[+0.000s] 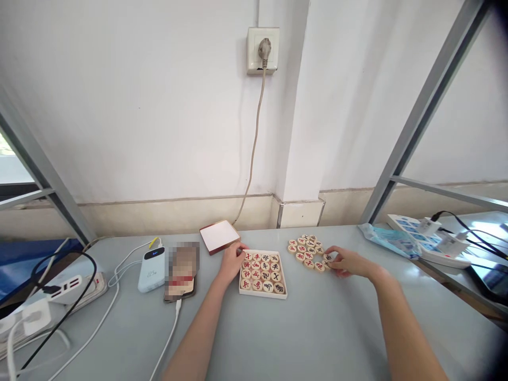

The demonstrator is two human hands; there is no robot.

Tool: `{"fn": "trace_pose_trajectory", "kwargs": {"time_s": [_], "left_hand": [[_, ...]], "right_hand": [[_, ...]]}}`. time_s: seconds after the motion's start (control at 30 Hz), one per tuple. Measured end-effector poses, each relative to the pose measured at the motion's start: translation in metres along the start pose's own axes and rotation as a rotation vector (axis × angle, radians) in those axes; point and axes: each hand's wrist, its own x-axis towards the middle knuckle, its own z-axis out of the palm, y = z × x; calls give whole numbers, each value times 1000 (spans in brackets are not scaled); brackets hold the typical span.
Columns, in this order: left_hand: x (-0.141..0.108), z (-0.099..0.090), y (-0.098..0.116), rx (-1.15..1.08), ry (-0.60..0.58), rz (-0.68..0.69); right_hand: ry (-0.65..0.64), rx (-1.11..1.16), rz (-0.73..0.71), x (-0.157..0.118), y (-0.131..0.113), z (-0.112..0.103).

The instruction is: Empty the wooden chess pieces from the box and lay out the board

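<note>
Two hands work at the table: the left hand [231, 263], unclenched, touches the shallow box [262, 296] of xiangqi pieces [265, 268]; the loose pieces [307, 252] lie right of it; the right hand [349, 263], grip unclear, meets their edge. A careless knock could scatter them.

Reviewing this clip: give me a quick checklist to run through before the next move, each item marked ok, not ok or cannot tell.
Box flat on the table: ok.
Pieces in the box lying flat, without overlaps: ok.
Spare room in the box: not ok, its floor looks filled.
Right hand holding one of the loose pieces: cannot tell, its fingers are at the pile's edge.
Left hand touching the box: cannot tell, it is at the corner.
Lid apart from the box: ok.
</note>
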Motion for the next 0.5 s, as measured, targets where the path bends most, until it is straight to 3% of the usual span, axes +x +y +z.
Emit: {"fn": "trace_pose_trajectory", "kwargs": {"time_s": [0.1, 0.33, 0.5], "left_hand": [[-1, -1, 1, -3, 3, -1], [0, 0, 1, 0, 1, -3], [0, 1, 0, 12, 8, 6]], "right_hand": [[-3, 10, 9, -3, -2, 0], [28, -268, 110, -2, 7, -4], [24, -344, 76, 4, -7, 6]]}}
